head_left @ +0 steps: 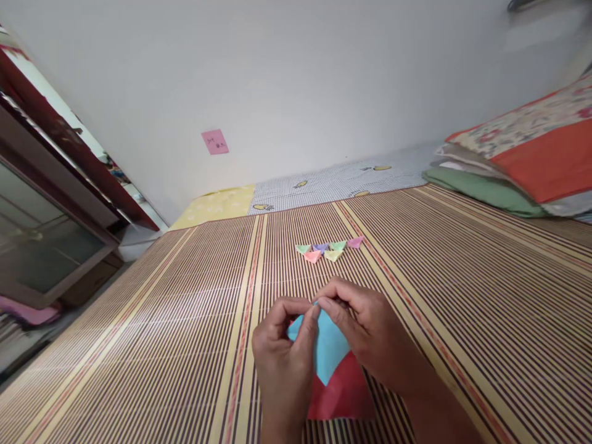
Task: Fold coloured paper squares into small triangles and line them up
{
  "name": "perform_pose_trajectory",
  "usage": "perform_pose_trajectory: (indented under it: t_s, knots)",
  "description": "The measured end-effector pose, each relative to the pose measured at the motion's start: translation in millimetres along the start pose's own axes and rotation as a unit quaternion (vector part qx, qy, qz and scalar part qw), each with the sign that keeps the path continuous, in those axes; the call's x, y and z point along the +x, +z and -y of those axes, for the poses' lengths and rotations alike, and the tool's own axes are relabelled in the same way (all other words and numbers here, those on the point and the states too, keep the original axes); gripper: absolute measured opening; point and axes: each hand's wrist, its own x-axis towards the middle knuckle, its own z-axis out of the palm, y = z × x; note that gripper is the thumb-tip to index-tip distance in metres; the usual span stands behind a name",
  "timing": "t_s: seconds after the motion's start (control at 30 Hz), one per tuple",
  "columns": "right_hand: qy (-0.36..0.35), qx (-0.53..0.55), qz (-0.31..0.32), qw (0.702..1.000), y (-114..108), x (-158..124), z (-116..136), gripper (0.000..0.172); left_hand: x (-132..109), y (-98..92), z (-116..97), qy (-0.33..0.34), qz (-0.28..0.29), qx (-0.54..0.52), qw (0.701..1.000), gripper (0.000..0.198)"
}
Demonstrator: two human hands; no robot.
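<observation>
A light blue sheet of paper (330, 345), folded to a point at its lower end, is held between my two hands. My left hand (287, 351) pinches its upper left edge between thumb and forefinger. From the other side my right hand (365, 327) pinches the top edge, with its fingertips almost meeting those of the left. Under the blue paper lies a red sheet (342, 394), partly covered by it and by my hands. Beyond my hands sit several small folded paper triangles, among them a pink one (312, 256), a yellow one (333, 254) and a purple one (356, 242).
A striped bamboo mat (161, 327) spreads under everything. Folded bedding (531, 154) is stacked at the right. A pink note (215, 142) sticks to the white wall (300, 80). At the left stands a glass-panelled door or cabinet (41, 228).
</observation>
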Motion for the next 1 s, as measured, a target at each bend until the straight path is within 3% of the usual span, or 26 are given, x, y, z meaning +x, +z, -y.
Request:
perform_pose_trajectory:
  t_s: [0.1,0.23,0.4,0.73,1.0]
  knots:
    - [-0.007,-0.017,-0.029,0.999,6.4,0.4,0.9,0.025,0.8,0.8,0.0,-0.019,-0.018,-0.012,1.0,0.008]
    - [-0.008,-0.023,-0.074,0.997,14.2,1.2,-0.3,0.025,1.4,2.1,-0.8,-0.068,-0.045,-0.065,0.994,0.023]
    - [-0.014,-0.037,-0.102,0.994,16.4,0.4,-0.4,0.028,1.9,0.1,-1.7,-0.145,0.003,-0.137,0.98,0.023]
    - [0.001,-0.025,-0.154,0.988,22.9,-1.7,-1.9,0.027,-0.6,0.8,8.9,-0.125,-0.034,-0.205,0.97,0.022]
    - [-0.002,-0.02,-0.159,0.987,28.4,-0.8,-6.2,0.029,-5.2,8.4,10.2,-0.152,-0.074,-0.255,0.952,0.037]
